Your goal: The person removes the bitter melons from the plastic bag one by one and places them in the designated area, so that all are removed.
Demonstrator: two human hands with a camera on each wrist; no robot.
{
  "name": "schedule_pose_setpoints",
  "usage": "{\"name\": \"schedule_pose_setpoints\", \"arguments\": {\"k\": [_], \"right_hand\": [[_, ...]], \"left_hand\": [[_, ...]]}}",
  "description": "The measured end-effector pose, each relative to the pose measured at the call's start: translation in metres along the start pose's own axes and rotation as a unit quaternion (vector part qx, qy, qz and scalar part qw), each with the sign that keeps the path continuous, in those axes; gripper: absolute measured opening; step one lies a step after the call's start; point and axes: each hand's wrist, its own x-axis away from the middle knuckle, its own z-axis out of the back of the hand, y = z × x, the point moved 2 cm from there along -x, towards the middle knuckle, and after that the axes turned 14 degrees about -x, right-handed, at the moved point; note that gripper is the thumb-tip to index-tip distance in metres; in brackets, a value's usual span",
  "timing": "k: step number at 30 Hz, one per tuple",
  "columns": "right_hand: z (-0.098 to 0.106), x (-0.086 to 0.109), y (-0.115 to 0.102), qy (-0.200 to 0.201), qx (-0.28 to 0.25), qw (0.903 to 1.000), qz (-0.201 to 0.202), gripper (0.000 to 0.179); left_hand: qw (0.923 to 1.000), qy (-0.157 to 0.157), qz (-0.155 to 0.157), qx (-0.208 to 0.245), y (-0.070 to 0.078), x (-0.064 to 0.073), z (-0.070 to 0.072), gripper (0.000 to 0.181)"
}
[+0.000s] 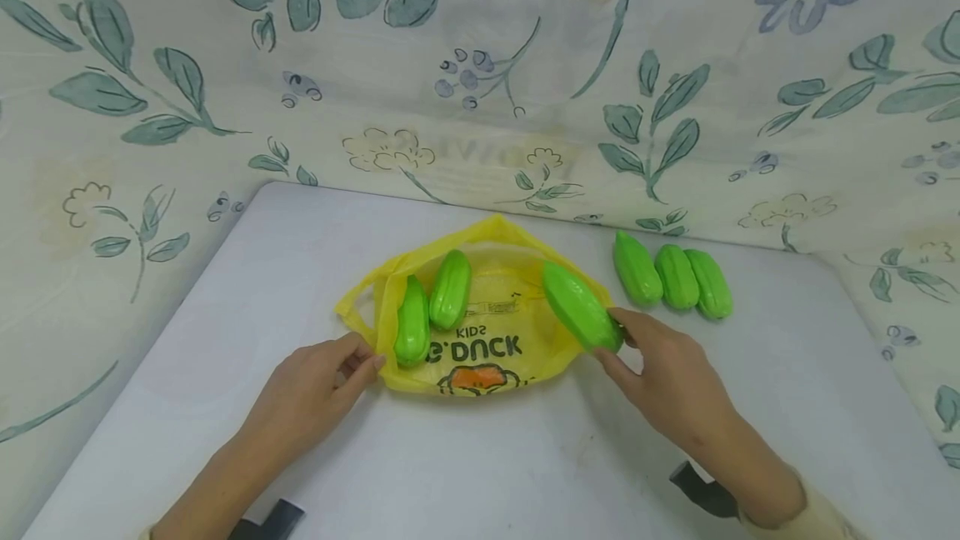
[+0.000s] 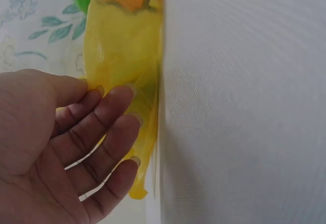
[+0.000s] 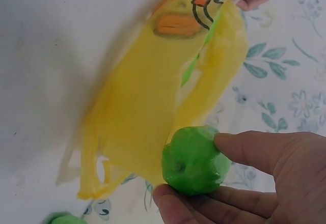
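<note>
A yellow plastic bag (image 1: 555, 348) with a duck print and "KIDS" lettering lies mouth-open on the white table. Two glossy green toy cucumbers, one at the left (image 1: 412, 323) and one beside it (image 1: 451, 290), are inside it. My left hand (image 1: 318, 382) pinches the bag's left rim between thumb and fingers; the left wrist view shows the yellow film (image 2: 122, 46) at the fingertips. My right hand (image 1: 667, 365) holds another toy cucumber (image 1: 581, 307) by its near end, over the bag's right side. In the right wrist view this cucumber's lobed end (image 3: 196, 160) faces the camera.
Three more green toy cucumbers (image 1: 678, 277) lie side by side on the table (image 1: 787, 373), right of the bag. Behind the table hangs a cloth (image 1: 480, 48) with leaf and flower prints. Dark straps (image 1: 703, 490) show near both wrists.
</note>
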Motion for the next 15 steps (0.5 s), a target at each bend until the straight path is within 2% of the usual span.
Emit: {"name": "schedule_pose_setpoints", "arguments": {"k": [15], "right_hand": [[0.007,0.012,0.008,0.018,-0.02,0.9996,0.005,0.048]], "left_hand": [[1.0,0.001,-0.001,0.001,0.0,0.0,0.0,0.013]]}}
